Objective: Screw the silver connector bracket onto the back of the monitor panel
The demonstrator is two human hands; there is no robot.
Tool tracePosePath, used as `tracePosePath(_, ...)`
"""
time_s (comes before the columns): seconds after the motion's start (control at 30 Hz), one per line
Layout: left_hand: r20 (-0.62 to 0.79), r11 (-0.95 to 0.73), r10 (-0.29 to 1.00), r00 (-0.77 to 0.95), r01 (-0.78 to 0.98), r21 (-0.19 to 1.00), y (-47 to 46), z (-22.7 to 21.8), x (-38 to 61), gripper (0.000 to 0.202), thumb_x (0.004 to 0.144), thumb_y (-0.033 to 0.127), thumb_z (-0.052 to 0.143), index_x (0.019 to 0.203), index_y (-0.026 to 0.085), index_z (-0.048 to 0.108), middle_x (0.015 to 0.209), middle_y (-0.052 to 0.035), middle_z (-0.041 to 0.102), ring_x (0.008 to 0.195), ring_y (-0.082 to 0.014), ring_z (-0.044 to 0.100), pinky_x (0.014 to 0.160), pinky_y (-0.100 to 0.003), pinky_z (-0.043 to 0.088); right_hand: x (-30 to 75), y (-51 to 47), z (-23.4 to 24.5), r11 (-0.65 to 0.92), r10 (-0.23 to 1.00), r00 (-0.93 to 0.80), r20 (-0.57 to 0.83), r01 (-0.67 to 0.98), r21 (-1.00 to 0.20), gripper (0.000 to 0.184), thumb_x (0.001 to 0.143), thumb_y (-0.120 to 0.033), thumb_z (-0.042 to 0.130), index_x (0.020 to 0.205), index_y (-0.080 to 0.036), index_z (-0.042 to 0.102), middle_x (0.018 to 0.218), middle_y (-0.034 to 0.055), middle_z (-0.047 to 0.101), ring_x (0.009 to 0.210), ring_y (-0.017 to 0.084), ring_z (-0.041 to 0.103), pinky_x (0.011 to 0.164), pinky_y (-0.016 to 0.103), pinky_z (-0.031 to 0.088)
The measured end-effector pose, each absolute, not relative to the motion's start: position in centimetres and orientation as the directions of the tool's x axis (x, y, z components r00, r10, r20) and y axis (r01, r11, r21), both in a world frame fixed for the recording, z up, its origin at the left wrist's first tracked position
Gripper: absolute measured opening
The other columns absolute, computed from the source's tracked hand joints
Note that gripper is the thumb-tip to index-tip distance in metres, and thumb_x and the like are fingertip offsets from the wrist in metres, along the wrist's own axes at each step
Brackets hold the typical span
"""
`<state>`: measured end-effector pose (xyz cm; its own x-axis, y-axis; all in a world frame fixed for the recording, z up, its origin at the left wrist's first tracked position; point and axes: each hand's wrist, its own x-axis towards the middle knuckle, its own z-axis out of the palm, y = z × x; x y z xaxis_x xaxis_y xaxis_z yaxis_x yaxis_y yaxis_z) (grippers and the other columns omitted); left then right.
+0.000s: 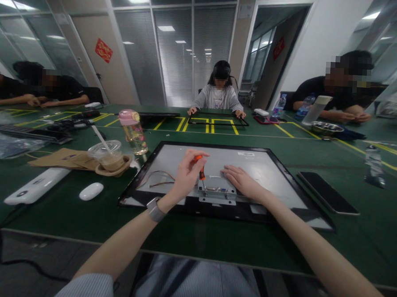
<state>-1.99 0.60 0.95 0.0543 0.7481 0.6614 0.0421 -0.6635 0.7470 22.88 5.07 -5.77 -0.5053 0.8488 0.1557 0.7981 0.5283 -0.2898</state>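
My left hand (188, 172) is closed around the orange and black handle of a screwdriver (202, 173), held nearly upright. Its thin shaft points down at the left part of a metal bracket (218, 194) that carries a row of connector ports. Whether the tip sits in a screw is too small to tell. Flat on the back of a display panel (264, 169) lies my right hand (241, 181), fingers stretched out, just behind the bracket's right side. The panel has a grey back and a black frame. Thin wires (162, 173) curl over its left part.
Right of the panel lies a black phone (327, 193). To the left are a pink-capped bottle (133, 131), a plastic cup (110, 155) with a straw, a white earbud case (91, 191) and a white power bank (36, 186). Across the table a person holds a black frame (220, 123).
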Motion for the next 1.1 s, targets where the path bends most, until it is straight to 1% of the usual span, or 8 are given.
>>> tracePosePath(0.1,0.619,-0.618,0.780,0.087,-0.047,0.785,0.7,0.9,-2.0,0.026,0.101,0.039,0.052,0.115,0.021,0.064,0.095,-0.0045,0.066,0.084,-0.0148,0.063,0.078,-0.030,0.053,22.8,5.0,-5.6,0.530,0.848,-0.509,0.151,0.795,-0.295,0.058,0.107,-0.045,0.022,0.142,-0.017,0.060,0.154,0.0163,0.053,0.146,0.031,0.045,0.120,0.058,0.031)
tracePosePath(0.2,0.609,-0.597,0.787,0.103,-0.123,0.793,1.1,0.7,-2.1,0.028,0.102,0.043,0.050,0.114,0.021,0.063,0.099,-0.0058,0.069,0.089,-0.0164,0.066,0.084,-0.033,0.054,22.9,5.0,-5.6,0.532,0.846,-0.512,0.148,0.796,-0.290,0.058,0.107,-0.044,0.021,0.143,-0.016,0.059,0.154,0.0167,0.053,0.146,0.031,0.044,0.120,0.057,0.031)
tracePosePath(0.4,0.665,-0.665,0.746,0.025,0.006,0.747,0.9,0.9,-2.2,0.021,0.088,0.041,0.071,0.094,0.021,0.071,0.094,-0.0032,0.061,0.081,-0.0139,0.059,0.073,-0.026,0.053,23.0,5.1,-5.9,0.536,0.844,-0.509,0.169,0.790,-0.299,0.056,0.106,-0.044,0.024,0.142,-0.019,0.060,0.154,0.0155,0.053,0.146,0.031,0.044,0.119,0.059,0.031)
tracePosePath(0.63,0.648,-0.645,0.756,0.094,-0.067,0.762,0.2,1.0,-1.9,0.030,0.102,0.042,0.049,0.107,0.020,0.069,0.088,-0.0049,0.066,0.086,-0.0171,0.064,0.083,-0.033,0.054,22.8,4.9,-5.5,0.522,0.852,-0.507,0.129,0.803,-0.289,0.058,0.107,-0.043,0.022,0.144,-0.016,0.058,0.155,0.0171,0.051,0.148,0.032,0.042,0.121,0.058,0.029)
tracePosePath(0.83,0.707,-0.705,0.708,0.007,0.072,0.705,0.3,1.2,-2.0,0.015,0.091,0.036,0.069,0.090,0.022,0.074,0.091,-0.0032,0.057,0.082,-0.0142,0.059,0.076,-0.028,0.053,22.9,5.0,-5.7,0.539,0.842,-0.516,0.157,0.789,-0.296,0.057,0.106,-0.043,0.023,0.142,-0.017,0.059,0.154,0.0164,0.053,0.147,0.031,0.043,0.120,0.059,0.030)
tracePosePath(0.93,0.709,-0.705,0.705,0.009,0.119,0.699,0.1,1.3,-2.0,0.020,0.099,0.034,0.057,0.100,0.022,0.073,0.091,-0.0039,0.060,0.081,-0.0141,0.060,0.075,-0.029,0.053,22.9,5.0,-5.7,0.539,0.842,-0.518,0.154,0.790,-0.292,0.057,0.107,-0.044,0.022,0.142,-0.018,0.059,0.154,0.0163,0.052,0.146,0.032,0.044,0.120,0.059,0.031)
tracePosePath(1.03,0.718,-0.717,0.695,0.046,0.118,0.687,0.1,1.0,-2.0,0.030,0.105,0.034,0.044,0.114,0.022,0.069,0.095,-0.0057,0.067,0.087,-0.0162,0.064,0.081,-0.032,0.054,22.8,5.0,-5.6,0.529,0.848,-0.509,0.146,0.799,-0.286,0.059,0.107,-0.046,0.021,0.143,-0.018,0.059,0.155,0.0161,0.052,0.146,0.032,0.044,0.120,0.058,0.031)
tracePosePath(1.1,0.729,-0.730,0.682,0.055,0.121,0.673,0.3,0.8,-2.1,0.030,0.105,0.034,0.044,0.112,0.021,0.070,0.097,-0.0063,0.068,0.090,-0.0171,0.064,0.084,-0.033,0.053,22.8,5.0,-5.5,0.524,0.851,-0.506,0.139,0.803,-0.285,0.061,0.107,-0.046,0.020,0.144,-0.017,0.058,0.155,0.0162,0.051,0.147,0.032,0.043,0.121,0.058,0.030)
